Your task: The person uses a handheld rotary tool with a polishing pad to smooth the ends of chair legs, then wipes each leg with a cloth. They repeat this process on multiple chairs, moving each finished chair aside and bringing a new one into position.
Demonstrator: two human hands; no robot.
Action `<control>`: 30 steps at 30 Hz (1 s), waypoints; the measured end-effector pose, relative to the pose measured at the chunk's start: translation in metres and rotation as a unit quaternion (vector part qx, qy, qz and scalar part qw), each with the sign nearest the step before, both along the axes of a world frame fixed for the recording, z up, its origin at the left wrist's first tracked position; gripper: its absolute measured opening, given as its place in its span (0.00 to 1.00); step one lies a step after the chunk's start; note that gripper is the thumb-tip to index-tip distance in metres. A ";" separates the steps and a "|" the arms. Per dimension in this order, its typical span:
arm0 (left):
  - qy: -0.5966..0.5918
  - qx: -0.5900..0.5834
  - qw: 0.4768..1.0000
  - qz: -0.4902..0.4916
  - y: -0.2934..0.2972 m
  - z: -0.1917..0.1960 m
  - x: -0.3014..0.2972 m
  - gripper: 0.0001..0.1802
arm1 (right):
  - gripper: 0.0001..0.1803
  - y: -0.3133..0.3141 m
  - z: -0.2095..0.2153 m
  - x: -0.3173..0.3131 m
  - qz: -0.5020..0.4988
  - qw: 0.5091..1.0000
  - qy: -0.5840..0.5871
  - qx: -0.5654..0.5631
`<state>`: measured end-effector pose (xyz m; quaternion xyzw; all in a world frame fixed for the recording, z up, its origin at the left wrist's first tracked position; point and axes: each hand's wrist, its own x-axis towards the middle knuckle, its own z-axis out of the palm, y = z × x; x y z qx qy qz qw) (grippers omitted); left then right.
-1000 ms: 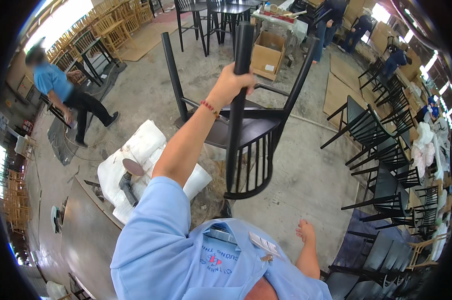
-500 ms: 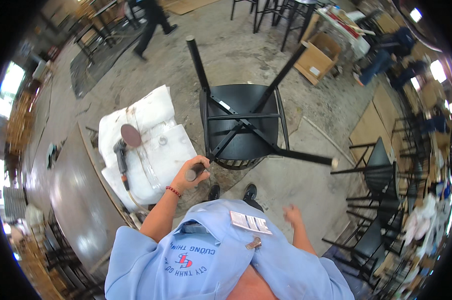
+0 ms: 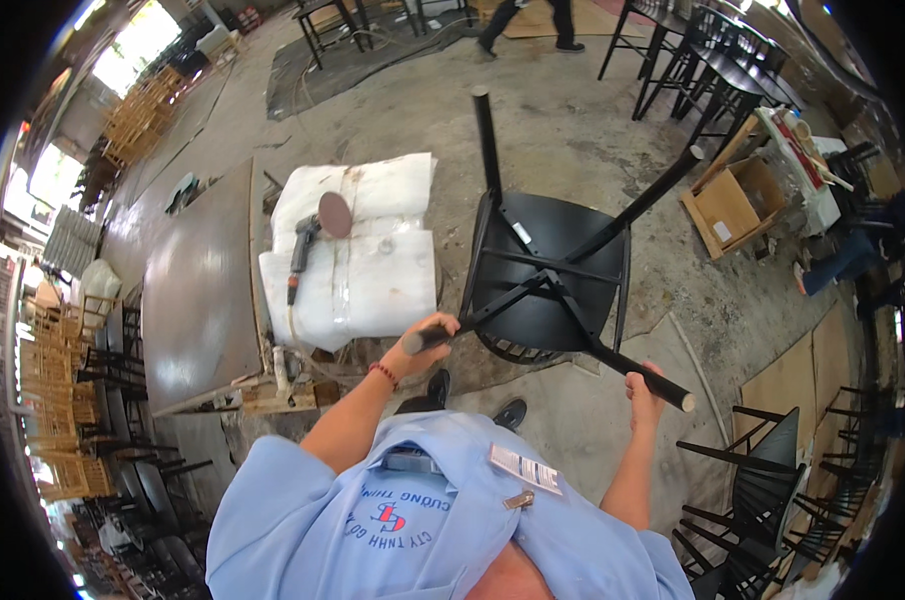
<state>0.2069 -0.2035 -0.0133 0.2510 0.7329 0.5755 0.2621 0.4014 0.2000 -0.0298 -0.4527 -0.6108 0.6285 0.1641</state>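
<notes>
Chair (image 3: 548,270) had swung closer, upside down; right hand (image 3: 641,385) now gripped 1 leg, left hand (image 3: 425,345) clenched another. Looked rigid, fairly heavy; legs gave best hold.

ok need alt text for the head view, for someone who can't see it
A person in a light blue shirt holds an upturned black chair by two of its legs, the left hand and the right hand each closed on one. To the left, a sander lies on a white padded block beside a dark wooden tabletop, on a concrete workshop floor.
</notes>
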 end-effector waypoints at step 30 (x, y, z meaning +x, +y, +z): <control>-0.308 0.082 0.895 0.311 -0.284 -0.024 -0.196 0.12 | 0.21 -0.282 -0.026 0.173 0.006 0.936 -0.323 -0.140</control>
